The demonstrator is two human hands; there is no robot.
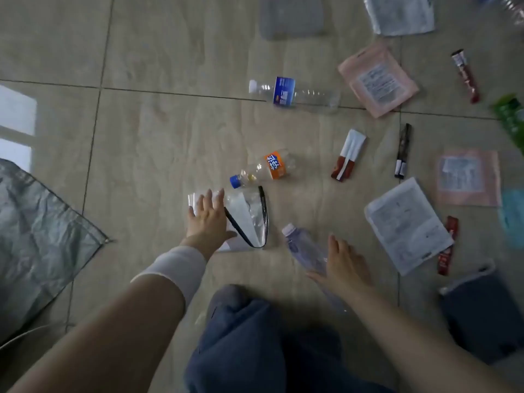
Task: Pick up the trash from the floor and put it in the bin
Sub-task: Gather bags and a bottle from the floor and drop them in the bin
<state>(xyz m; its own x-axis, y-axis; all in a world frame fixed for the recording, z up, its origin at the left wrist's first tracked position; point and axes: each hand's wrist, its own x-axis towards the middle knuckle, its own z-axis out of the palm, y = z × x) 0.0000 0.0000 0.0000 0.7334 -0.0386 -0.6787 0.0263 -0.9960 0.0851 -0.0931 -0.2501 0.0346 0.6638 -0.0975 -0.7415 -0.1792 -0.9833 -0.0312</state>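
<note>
Trash lies scattered on the tiled floor. My left hand (pixel 207 215) is spread flat, fingers apart, over a clear plastic bag with a black zip edge (pixel 248 219). My right hand (pixel 344 265) hovers open above the lower part of a pale purple bottle (pixel 304 249) lying on the floor; whether it touches the bottle is unclear. An orange-labelled bottle with a blue cap (pixel 265 168) lies just beyond the clear bag. A blue-labelled clear bottle (pixel 293 93) lies farther away. The grey bin bag (pixel 37 242) sits at the left edge.
To the right lie a white packet (pixel 407 225), two pink pouches (pixel 377 79) (pixel 467 177), red wrappers (pixel 348 156) (pixel 466 76), a black stick wrapper (pixel 402 150) and a green packet (pixel 510 117). My knees in blue trousers (pixel 249 336) fill the bottom centre. A dark bag (pixel 482 313) is at right.
</note>
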